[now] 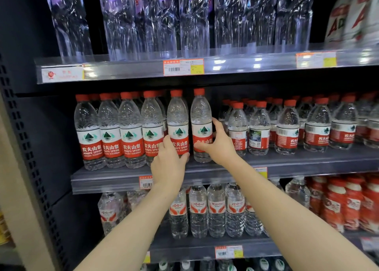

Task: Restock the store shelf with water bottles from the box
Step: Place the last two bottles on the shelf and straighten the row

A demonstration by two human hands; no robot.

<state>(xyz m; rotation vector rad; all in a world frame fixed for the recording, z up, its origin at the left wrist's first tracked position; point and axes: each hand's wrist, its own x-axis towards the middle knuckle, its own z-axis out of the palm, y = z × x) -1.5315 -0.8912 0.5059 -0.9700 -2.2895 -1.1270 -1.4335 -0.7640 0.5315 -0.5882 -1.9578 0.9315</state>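
With my left hand [168, 164] curled round the left bottle [178, 125] and right hand [217, 146] round the right bottle [202, 123] at the shelf's [303, 161] near edge, I'd seat both upright, labels forward.

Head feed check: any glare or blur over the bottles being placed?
Head view: glare spots on the upper shelf strip; top-row bottles and the right edge smeared; wide-angle bows the shelves; the left-hand bottle and right-hand bottle, gripped by left hand and right hand, read sharp.
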